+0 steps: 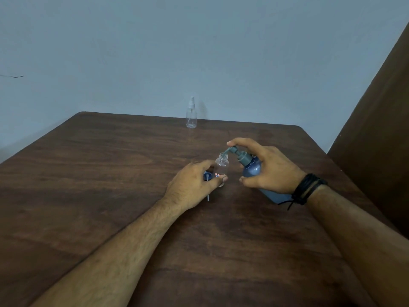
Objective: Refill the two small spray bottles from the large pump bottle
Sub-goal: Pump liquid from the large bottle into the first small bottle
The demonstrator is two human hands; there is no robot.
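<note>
Bare blue-grey wall behind, dark wood-grain bench below. Near the middle of the bench, toward its right edge, I see the left hand curled round the open small spray bottle, thumb pinching its lower wall; the bottle stands upright, cap off. Its blue spray cap with dip tube lies on the bench just beside it, partly under that hand. Right hand grips the large pump bottle, tilted toward the small one, forefinger laid on the pump head, nozzle right at the open mouth. Second spray bottle stands capped at the far edge, well apart, looks empty. My judgement: the small bottle is light, thin clear plastic, easy to tip or squeeze, so hold low on the body and steady. Pump bottle seems heavier, smooth-sided; grasp at the shoulder. Narrow mouth, so a spill is likely if the nozzle drifts.
</note>
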